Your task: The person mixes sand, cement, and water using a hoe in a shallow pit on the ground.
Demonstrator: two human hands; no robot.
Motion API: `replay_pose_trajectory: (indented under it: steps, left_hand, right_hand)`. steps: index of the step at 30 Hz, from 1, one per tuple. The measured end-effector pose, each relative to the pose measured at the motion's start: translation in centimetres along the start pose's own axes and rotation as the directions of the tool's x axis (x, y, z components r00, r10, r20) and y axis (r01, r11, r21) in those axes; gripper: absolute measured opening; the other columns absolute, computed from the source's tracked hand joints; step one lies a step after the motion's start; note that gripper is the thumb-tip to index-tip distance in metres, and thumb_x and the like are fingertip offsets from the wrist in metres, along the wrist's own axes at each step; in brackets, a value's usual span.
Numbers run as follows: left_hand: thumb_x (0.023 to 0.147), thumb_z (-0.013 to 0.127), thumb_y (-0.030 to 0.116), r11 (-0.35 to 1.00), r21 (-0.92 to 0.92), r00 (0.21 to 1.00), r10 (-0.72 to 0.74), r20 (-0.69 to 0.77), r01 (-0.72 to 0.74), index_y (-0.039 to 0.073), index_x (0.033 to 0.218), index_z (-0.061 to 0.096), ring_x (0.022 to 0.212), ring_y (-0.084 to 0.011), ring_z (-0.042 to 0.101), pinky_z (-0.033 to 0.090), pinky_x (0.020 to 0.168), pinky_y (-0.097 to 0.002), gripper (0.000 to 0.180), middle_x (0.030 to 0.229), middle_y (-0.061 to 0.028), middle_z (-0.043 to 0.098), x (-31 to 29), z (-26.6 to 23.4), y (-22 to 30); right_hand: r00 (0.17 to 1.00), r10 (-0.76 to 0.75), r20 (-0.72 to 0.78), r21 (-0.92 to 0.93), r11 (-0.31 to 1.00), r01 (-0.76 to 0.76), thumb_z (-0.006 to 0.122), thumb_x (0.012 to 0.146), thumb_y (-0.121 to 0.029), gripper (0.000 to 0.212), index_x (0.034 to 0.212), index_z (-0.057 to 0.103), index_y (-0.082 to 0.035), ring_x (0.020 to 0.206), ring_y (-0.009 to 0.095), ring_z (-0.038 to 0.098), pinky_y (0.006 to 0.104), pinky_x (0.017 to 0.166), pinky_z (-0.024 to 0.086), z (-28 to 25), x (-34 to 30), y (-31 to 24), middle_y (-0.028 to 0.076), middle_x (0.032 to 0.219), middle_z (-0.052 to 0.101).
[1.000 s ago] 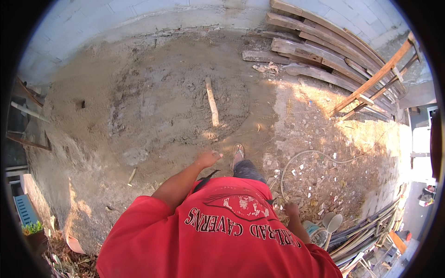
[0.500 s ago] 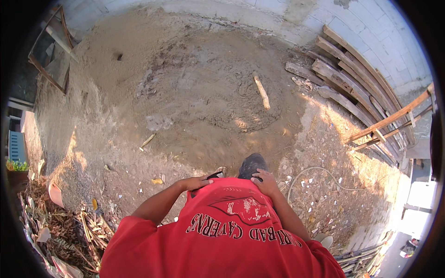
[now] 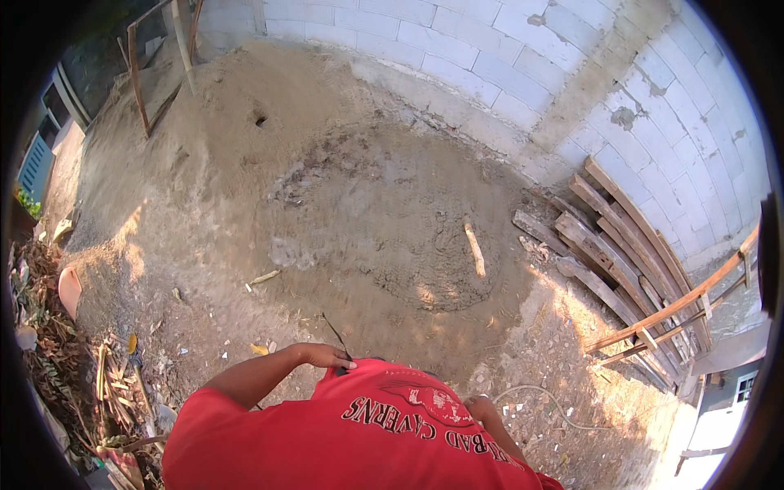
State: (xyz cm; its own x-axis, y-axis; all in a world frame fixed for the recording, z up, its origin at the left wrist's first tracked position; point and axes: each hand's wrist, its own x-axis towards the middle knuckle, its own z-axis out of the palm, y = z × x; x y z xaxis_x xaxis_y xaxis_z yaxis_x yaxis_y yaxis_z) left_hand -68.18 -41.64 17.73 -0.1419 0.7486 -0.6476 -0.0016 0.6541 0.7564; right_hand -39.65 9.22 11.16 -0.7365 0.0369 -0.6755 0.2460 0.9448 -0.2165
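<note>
My left hand (image 3: 328, 356) is at the front hem of the red shirt (image 3: 327, 425), its fingers closed by my waist. A thin dark strip (image 3: 335, 331) sticks up from its fingertips; whether it is a strap or a cord I cannot tell. My right hand (image 3: 480, 407) rests against the right side of the shirt, its fingers mostly hidden by the cloth. In front of me, a patch of wet grey mortar (image 3: 425, 269) is spread on the ground. A pale wooden stick (image 3: 474, 250) lies on it.
Stacked wooden planks (image 3: 608, 245) lie at the right by a block wall (image 3: 457, 49), with a wooden ladder-like frame (image 3: 678, 314) nearby. A sand heap (image 3: 237, 98) rises at the far left. Dry leaves and sticks (image 3: 106, 384) pile up at the near left. A thin hose (image 3: 555, 400) curls at the right.
My view has tilted up and turned, showing more wall. The thin dark strip now stands up from my left hand. My right hand has slid toward the shirt's right side, its fingers less visible.
</note>
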Motion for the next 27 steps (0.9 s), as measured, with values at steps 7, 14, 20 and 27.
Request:
replay_pose_trajectory:
  steps: [7, 14, 20, 27]
  left_hand:
    - [0.096, 0.048, 0.067, 0.909, 0.414, 0.943, -0.095, 0.319, -0.049, 0.008, 0.140, 0.057, 0.122, -0.0338, 0.059, 0.042, 0.104, -0.0431, 0.074, 0.133, -0.0199, 0.063, 0.3, -3.5, 1.7]
    - [0.077, 0.076, 0.054, 0.549, 0.827, 0.989, -0.001, 0.148, -0.123, 0.013, 0.150, 0.044, 0.118, -0.0399, 0.061, 0.047, 0.102, -0.0471, 0.090, 0.130, -0.0189, 0.064, 1.2, -6.8, 7.6]
    - [0.080, 0.075, 0.051, 0.595, 0.694, 0.914, 0.254, 0.315, -0.405, 0.014, 0.156, 0.028, 0.139, -0.0368, 0.043, 0.038, 0.112, -0.0512, 0.097, 0.155, -0.0191, 0.040, -7.8, -2.8, 11.3]
    - [0.088, 0.064, 0.050, 0.670, 0.503, 0.838, 0.418, 0.351, -0.545, 0.005, 0.157, 0.022, 0.147, -0.0409, 0.027, 0.024, 0.119, -0.0560, 0.092, 0.161, -0.0246, 0.020, -8.7, -1.6, 14.3]
  right_hand:
    - [0.972, 0.233, -0.012, 0.289, 0.932, -0.219, 0.056, 0.090, -0.045, 0.048, 0.105, 0.073, -0.003, 0.106, 0.039, 0.066, 0.0463, 0.094, 0.051, 1.5, -4.0, -5.6, 0.025, 0.108, 0.070]
    - [0.953, 0.285, -0.101, 0.494, 0.846, -0.201, 0.060, 0.090, -0.036, 0.049, 0.129, 0.063, -0.006, 0.116, 0.041, 0.062, 0.0473, 0.099, 0.049, 5.9, -6.7, -6.3, 0.024, 0.119, 0.067]
    - [0.929, 0.192, -0.317, 0.586, 0.810, 0.032, 0.065, 0.090, -0.027, 0.066, 0.148, 0.041, -0.005, 0.129, 0.043, 0.052, 0.0466, 0.104, 0.045, -4.8, -18.6, -18.2, 0.027, 0.142, 0.050]
    - [0.881, 0.143, -0.450, 0.675, 0.700, 0.231, 0.066, 0.091, -0.027, 0.078, 0.154, 0.026, -0.003, 0.144, 0.041, 0.035, 0.0468, 0.116, 0.034, 3.6, -26.5, -22.2, 0.024, 0.157, 0.031]
